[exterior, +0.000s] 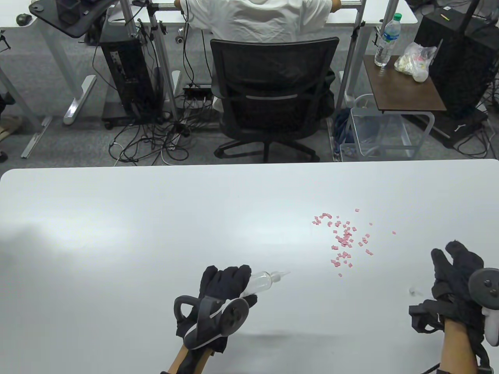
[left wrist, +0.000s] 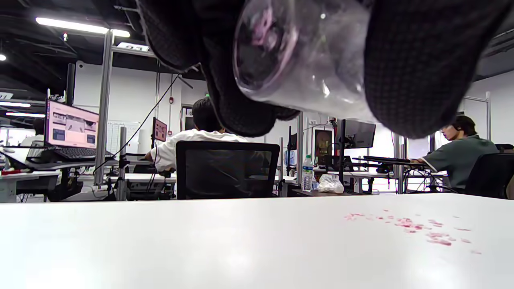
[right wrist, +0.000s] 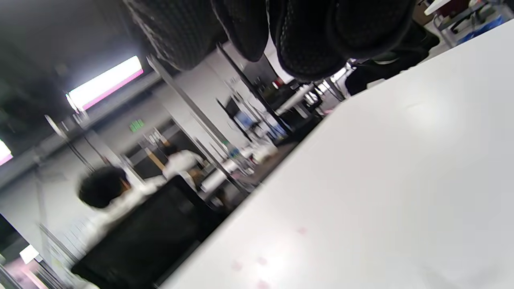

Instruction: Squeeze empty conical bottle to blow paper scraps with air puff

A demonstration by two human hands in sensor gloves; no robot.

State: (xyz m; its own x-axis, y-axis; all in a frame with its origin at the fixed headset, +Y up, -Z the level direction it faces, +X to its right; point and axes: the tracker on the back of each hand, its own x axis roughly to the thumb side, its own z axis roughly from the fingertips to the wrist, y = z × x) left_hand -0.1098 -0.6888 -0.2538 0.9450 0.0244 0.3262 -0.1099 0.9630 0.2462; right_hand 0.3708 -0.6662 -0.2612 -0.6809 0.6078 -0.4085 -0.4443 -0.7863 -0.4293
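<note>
My left hand (exterior: 218,296) in its black glove is low on the white table (exterior: 117,233), a bit left of the middle. My fingers and thumb are curled around a small see-through plastic bottle with a pointy cone top (exterior: 265,281). The bottle lies almost on its side in my grip, and its thin tip points to the right and a little away from me. In the left wrist view the round clear bottom of the bottle (left wrist: 297,60) sits between my dark fingers (left wrist: 417,68), up off the table.

To the right of the tip, and not touching it, lie the tiny pink paper scraps (exterior: 345,239). They are spread out in a loose patch on the table, with a few bits sitting alone around the edges. In the left wrist view the scraps (left wrist: 417,230) look like a thin pink streak far to the right.

My right hand (exterior: 458,280) is at the right edge of the table, near the scraps. Its fingers are loose and mostly straight, pointing away from me, and they hold nothing. The right wrist view is blurry.
</note>
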